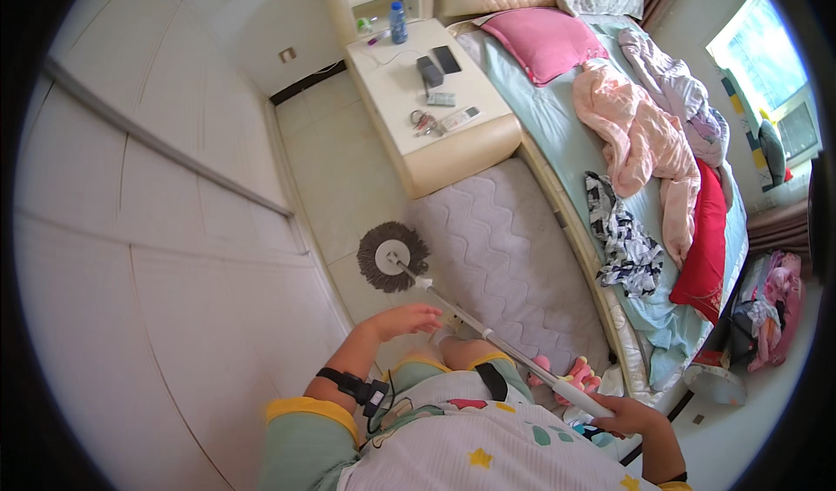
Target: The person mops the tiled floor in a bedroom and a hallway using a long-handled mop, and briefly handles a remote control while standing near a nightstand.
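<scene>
A round spin mop with a grey-brown fringed head (394, 257) rests on the tiled floor (320, 158), beside the edge of a grey quilted floor mat (490, 242). Its long metal pole (473, 322) slants across in front of my legs to a white grip. My right hand (630, 416) is closed around that grip at the lower right. Held out above the floor near the pole, my left hand (411, 320) touches nothing, its fingers slightly bent and partly spread.
White wardrobe doors (196, 242) stand at the left. A bed (562, 118) with bedding and clothes is at the right. A cream bedside cabinet (385, 79) bears a bottle, keys and a remote control. Pink plush toys (580, 378) lie near the mat's end.
</scene>
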`<state>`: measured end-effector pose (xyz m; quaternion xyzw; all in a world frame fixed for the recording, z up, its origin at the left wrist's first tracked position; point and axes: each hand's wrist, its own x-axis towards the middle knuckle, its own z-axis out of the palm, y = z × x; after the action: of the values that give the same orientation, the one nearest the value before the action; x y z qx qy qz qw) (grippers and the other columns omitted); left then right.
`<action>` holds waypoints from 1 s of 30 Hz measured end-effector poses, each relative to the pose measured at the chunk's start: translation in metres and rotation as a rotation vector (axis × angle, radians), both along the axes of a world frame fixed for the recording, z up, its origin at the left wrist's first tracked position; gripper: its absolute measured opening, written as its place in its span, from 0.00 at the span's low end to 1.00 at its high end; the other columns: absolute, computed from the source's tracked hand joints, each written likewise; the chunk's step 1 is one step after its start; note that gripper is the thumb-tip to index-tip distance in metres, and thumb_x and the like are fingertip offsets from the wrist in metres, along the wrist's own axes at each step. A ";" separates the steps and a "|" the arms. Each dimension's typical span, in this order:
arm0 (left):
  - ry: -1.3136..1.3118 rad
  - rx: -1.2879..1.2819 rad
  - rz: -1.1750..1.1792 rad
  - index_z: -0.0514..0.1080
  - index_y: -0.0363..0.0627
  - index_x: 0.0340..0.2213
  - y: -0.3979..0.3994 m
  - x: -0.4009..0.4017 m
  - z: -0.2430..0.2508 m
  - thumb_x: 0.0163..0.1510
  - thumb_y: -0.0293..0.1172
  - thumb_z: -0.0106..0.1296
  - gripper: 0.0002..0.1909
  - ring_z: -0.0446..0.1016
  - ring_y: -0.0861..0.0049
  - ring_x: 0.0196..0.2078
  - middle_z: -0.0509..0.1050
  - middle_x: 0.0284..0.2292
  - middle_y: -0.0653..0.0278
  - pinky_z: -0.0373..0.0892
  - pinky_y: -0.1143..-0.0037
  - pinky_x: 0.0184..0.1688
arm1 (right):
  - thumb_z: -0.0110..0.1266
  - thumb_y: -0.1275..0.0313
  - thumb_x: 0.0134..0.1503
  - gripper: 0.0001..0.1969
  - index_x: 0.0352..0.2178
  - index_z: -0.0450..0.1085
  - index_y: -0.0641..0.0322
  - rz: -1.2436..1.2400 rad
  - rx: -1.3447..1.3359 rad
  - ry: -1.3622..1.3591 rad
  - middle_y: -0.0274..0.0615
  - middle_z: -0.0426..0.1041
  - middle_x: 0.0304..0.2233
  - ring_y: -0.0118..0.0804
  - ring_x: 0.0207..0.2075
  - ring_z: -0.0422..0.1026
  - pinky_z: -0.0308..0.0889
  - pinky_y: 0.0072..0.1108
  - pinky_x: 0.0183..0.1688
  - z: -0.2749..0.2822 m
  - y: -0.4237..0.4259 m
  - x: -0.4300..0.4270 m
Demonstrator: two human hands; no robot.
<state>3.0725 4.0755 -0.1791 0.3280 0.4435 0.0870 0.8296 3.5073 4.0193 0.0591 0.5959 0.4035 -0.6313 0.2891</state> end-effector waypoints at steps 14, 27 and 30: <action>0.248 -0.246 0.927 0.63 0.43 0.44 -0.290 0.038 -0.049 0.51 0.31 0.38 0.18 0.67 0.80 0.38 0.68 0.41 0.66 0.61 0.80 0.41 | 0.45 0.68 0.50 0.30 0.56 0.47 0.53 0.217 0.559 0.416 0.44 0.68 0.20 0.34 0.11 0.65 0.63 0.27 0.15 -0.261 0.031 -0.273; 0.338 -0.153 1.121 0.64 0.44 0.43 -0.389 0.168 -0.048 0.53 0.36 0.42 0.16 0.68 0.80 0.36 0.69 0.39 0.65 0.64 0.79 0.38 | 0.49 0.78 0.42 0.43 0.57 0.35 0.60 0.782 0.601 0.337 0.49 0.70 0.21 0.39 0.17 0.70 0.66 0.29 0.18 -0.245 0.015 -0.160; 0.248 -0.170 1.057 0.64 0.44 0.42 -0.363 0.228 -0.069 0.53 0.38 0.44 0.16 0.70 0.80 0.33 0.70 0.37 0.65 0.65 0.78 0.35 | 0.52 0.76 0.42 0.47 0.59 0.30 0.54 0.918 0.555 0.237 0.51 0.70 0.23 0.40 0.18 0.70 0.67 0.28 0.20 -0.189 -0.028 -0.039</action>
<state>3.3008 3.7125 -0.2486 0.0002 0.6479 0.4163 0.6379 3.4685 3.9915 -0.1297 0.3372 0.8032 -0.3732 0.3193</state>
